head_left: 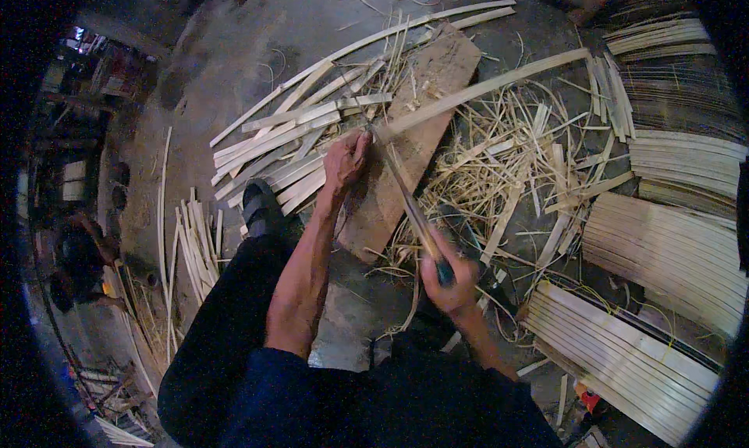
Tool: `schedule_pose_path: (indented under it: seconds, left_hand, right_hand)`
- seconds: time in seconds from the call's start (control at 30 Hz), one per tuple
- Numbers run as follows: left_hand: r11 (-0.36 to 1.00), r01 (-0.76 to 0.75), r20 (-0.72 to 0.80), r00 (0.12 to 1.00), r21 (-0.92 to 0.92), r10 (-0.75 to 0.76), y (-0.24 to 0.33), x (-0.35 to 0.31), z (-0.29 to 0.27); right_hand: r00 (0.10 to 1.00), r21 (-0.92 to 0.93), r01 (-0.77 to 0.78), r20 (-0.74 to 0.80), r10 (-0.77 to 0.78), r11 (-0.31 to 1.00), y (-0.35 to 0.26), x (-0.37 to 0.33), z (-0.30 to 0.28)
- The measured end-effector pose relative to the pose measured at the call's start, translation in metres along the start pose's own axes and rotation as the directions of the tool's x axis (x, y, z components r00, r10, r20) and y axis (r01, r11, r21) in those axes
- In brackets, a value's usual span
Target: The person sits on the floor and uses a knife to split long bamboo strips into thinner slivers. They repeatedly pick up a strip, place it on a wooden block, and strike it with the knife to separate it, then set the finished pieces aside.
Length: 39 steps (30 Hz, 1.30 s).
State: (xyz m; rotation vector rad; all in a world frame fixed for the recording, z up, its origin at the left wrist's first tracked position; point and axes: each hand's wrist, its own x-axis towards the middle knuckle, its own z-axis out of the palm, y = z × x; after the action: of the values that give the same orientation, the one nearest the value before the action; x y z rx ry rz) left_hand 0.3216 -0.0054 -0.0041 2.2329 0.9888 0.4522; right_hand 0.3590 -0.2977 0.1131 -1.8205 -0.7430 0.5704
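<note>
My right hand (452, 284) is closed round the handle of a long knife (413, 202), whose dark green butt end shows under the fingers. The narrow blade points up and left, its tip close to my left hand (346, 161). That hand is closed, its fingers pinching the near end of a pale bamboo strip (491, 89). The strip slants up to the right across a wooden plank (425, 104) on the floor. Blade and strip appear to meet just beside my left fingertips; blur hides the exact contact.
Split bamboo strips (277, 128) lie in a pile left of the plank. Tangled shavings (507, 163) cover the floor to its right. Stacked bundles of slats (624, 350) line the right side. My shod foot (261, 202) rests near the strips. Another person (82, 253) is at far left.
</note>
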Motion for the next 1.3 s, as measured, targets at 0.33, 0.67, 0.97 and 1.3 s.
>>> schedule_pose_path:
  seconds: [0.33,0.67,0.97,1.3]
  left_hand:
    - [0.994,-0.107,-0.069,0.992,0.015,0.108,0.0,-0.003,-0.002]
    - [0.916,-0.143,-0.357,0.89,0.375,0.285,0.002,0.007,-0.091]
    - [0.936,-0.352,0.083,0.932,-0.024,0.353,0.089,-0.028,-0.067]
    - [0.909,-0.286,0.178,0.954,0.303,0.241,0.091,0.041,0.046]
  right_hand:
    - [0.999,0.029,0.024,-0.044,-0.022,0.999,0.004,-0.02,-0.026]
    - [0.998,0.084,-0.057,-0.004,0.057,0.995,0.041,-0.02,0.0]
    - [0.907,0.286,0.093,-0.42,0.037,0.954,0.046,-0.037,-0.03]
    - [0.755,-0.195,-0.172,-0.656,0.002,0.965,0.09,-0.085,-0.128]
